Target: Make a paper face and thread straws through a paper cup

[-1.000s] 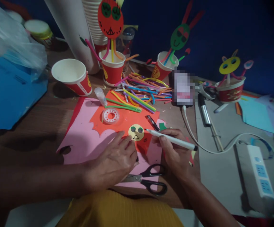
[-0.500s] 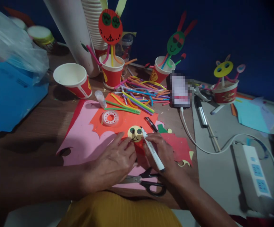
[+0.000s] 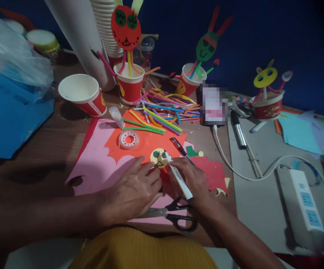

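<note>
A white marker (image 3: pixel 179 178) is gripped by my right hand (image 3: pixel 191 181), its dark tip at the right eye of a pale yellow paper disc (image 3: pixel 158 161). Green eyes and a black triangular mouth show on the disc. My left hand (image 3: pixel 135 186) lies palm down with its fingers stretched out, fingertips at the disc's lower left edge; its thumb is mostly hidden. Beneath are orange paper (image 3: pixel 148 144) and pink paper (image 3: pixel 94 164). Black-handled scissors (image 3: pixel 175 216) lie below my hands, blades partly covered by the left one.
A tape roll (image 3: pixel 128 139), a black pen (image 3: pixel 178 145) and colourful sticks (image 3: pixel 162 112) lie beyond my hands. An upright paper cup (image 3: pixel 79 89) stands left; cups with paper-faced figures (image 3: pixel 126 28) line the back. A charging phone (image 3: pixel 214 104) and power strip (image 3: pixel 304 201) are right.
The marker tip has shifted very slightly at the disc's right eye. The view has moved a little; both hands stay in almost the same place.
</note>
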Available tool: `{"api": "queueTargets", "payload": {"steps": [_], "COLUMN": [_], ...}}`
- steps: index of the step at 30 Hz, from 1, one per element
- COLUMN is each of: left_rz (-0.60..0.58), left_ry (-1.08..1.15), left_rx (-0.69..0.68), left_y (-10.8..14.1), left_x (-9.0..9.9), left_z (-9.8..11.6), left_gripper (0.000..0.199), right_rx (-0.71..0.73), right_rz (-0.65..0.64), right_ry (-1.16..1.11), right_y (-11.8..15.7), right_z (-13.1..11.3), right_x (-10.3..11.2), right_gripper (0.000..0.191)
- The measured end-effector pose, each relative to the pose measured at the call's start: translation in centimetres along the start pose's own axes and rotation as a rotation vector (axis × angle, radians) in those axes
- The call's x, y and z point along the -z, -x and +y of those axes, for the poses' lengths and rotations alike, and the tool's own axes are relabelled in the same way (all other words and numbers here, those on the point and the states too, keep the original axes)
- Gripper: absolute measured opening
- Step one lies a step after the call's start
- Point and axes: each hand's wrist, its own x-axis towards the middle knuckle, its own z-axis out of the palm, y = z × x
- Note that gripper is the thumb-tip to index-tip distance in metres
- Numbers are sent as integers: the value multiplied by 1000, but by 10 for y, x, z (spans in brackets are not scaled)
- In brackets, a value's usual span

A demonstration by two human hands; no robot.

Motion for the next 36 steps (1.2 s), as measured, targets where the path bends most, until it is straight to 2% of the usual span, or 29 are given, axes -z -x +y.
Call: {"api": "queueTargets", "payload": {"steps": [5,9,13,16,20,24,31,36], "left_rz": [1,-50,-74,-96,-134,-158,-143,-139], "left_ry": [-52,-83,-83,-82,-96,-112,-122,-133], "left_rx": [15,-10,-5,-2,1,-11,-10,-18], "left_y": [1,1,1,1,0,0,-1,-1], "left_x": [1,4,4,4,6,9,6,7], "left_z": [3,4,5,5,6,6,6,6], "left_gripper": [14,13,14,14,17,19,21,23], "right_rx": [-61,-112,-130,-191,-303,-384,-436,-373], "right_rz": [100,172,170,186,128,43,-8,19], "right_ry": [-42,-101,-123,-85,-71,-109,-94,-52], "right_y": [-3,-3,-2,-2,-6,-9,-10,-11], "right_z": [-2,-5,-7,-11,-18,-25,-28,-27], "right_x": [0,-1,-3,-1,10,19,20,19], "right_gripper": [22,25,26,19,9,12,16,17]}}
